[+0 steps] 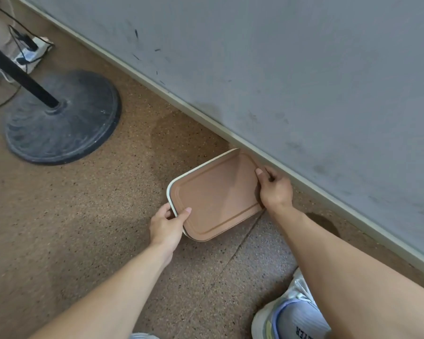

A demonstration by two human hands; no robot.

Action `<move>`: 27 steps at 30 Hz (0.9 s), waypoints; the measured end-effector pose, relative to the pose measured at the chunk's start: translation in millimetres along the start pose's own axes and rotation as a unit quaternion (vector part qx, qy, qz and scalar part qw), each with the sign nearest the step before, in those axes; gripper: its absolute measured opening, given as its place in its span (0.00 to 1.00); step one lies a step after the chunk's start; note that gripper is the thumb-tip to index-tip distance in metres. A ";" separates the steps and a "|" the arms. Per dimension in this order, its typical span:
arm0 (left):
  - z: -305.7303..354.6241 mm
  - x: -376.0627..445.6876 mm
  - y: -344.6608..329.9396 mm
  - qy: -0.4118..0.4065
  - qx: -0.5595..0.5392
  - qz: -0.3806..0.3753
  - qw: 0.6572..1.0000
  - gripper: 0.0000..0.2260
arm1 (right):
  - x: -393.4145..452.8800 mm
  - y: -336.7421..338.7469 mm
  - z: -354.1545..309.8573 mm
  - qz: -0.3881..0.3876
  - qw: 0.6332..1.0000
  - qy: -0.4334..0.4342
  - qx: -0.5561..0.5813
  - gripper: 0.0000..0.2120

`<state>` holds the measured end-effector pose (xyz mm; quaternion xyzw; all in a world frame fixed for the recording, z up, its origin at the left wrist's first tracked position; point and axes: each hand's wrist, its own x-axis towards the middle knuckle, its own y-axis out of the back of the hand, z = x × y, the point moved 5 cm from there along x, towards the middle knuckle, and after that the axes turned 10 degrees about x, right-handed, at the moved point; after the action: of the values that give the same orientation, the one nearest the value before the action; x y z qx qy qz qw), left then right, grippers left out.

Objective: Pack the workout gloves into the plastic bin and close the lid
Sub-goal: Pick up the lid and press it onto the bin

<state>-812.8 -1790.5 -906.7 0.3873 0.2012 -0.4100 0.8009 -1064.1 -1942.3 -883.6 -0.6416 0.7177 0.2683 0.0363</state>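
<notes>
At both short ends of the plastic bin (181, 189) we have a grip: left hand (167, 226) curled round the near-left corner, thumb on the lid (218, 194), right hand (275, 189) pinching the far-right end. Its long axis runs between our hands. Gloves unseen. Wall (304, 81) close right; open floor (96, 204) left.

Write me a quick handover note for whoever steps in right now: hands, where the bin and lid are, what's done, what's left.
Left hand: grips the bin's near-left corner, thumb on the lid.
Right hand: grips the far-right edge of the lid.
Plastic bin: on the floor against the wall's baseboard, lid on top.
Gloves: not in view; can't tell whether they're inside.
Left: confirm the gloves are packed and the lid sits flush all round.
</notes>
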 end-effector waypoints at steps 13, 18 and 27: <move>62.4 -40.4 -79.7 -0.125 0.152 -0.184 0.963 0.17 | -43.1 108.2 65.4 0.294 0.953 -0.044 0.055 0.18; 70.5 -40.7 -95.2 -0.124 0.192 -0.172 0.958 0.27 | -39.5 108.8 61.3 0.293 0.955 -0.034 0.033 0.18; 66.2 -18.7 -100.0 -0.095 0.131 -0.092 0.983 0.25 | -36.0 96.1 65.0 0.275 0.959 -0.071 0.008 0.19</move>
<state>-904.7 -1869.4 -899.3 0.4277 0.1034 -0.5395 0.7179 -1167.3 -1878.7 -892.3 -0.3980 0.8643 0.3069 0.0176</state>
